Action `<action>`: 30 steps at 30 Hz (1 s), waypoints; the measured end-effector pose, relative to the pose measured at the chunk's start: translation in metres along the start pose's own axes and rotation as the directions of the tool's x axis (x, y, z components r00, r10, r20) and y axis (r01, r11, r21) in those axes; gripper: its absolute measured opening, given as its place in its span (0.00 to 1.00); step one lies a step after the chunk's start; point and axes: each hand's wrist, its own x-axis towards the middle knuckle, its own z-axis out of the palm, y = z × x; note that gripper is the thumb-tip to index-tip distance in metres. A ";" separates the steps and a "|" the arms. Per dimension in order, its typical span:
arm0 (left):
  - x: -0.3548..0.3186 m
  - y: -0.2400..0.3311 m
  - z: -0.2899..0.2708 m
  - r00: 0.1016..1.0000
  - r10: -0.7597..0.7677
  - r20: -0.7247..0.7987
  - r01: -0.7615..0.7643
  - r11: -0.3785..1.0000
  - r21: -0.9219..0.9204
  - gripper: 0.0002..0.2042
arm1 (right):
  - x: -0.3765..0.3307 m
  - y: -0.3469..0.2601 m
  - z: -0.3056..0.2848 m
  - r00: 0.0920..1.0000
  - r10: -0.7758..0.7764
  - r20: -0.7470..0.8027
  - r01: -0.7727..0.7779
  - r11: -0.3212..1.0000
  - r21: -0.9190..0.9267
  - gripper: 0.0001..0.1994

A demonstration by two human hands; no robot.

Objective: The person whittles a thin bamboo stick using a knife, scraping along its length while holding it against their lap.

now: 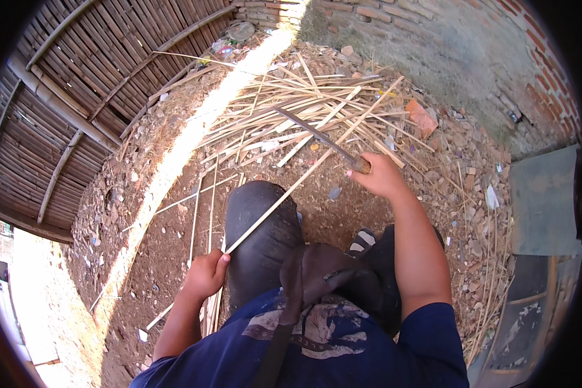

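My left hand [206, 274] grips the near end of a long thin bamboo strip [291, 187] that runs up and to the right across my black-covered knee [262, 226]. My right hand [381, 174] holds the wooden handle of a long knife [313, 134]. The dark blade points up and to the left and crosses the strip near the handle. A few more strips stand bundled beside my left hand.
A heap of split bamboo strips and shavings [304, 110] lies on the dirt ahead. A woven bamboo wall [77, 97] stands on the left, a brick wall [485, 52] at the far right. Rubble and a grey slab [543, 200] lie to the right.
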 end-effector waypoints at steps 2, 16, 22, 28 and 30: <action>-0.005 0.001 0.000 1.000 -0.005 -0.014 0.005 1.000 0.020 0.21 | -0.004 -0.009 -0.003 1.000 0.014 0.013 -0.013 0.998 -0.054 0.26; -0.008 0.015 -0.003 1.000 -0.026 0.015 0.027 0.999 -0.018 0.20 | -0.013 -0.037 -0.034 0.998 -0.066 -0.022 0.065 0.996 -0.065 0.27; -0.009 0.020 -0.016 1.000 -0.010 0.021 0.009 0.999 0.039 0.22 | -0.004 -0.040 -0.059 0.980 0.008 0.198 0.054 0.951 -0.304 0.27; -0.004 0.022 -0.013 0.999 -0.015 0.037 0.014 0.999 0.038 0.22 | -0.012 -0.008 -0.014 0.995 -0.039 0.093 0.046 0.996 -0.070 0.25; -0.001 0.025 -0.011 0.999 -0.026 0.038 0.024 0.998 0.054 0.22 | -0.014 -0.003 -0.009 0.995 -0.050 0.088 0.055 0.997 -0.056 0.25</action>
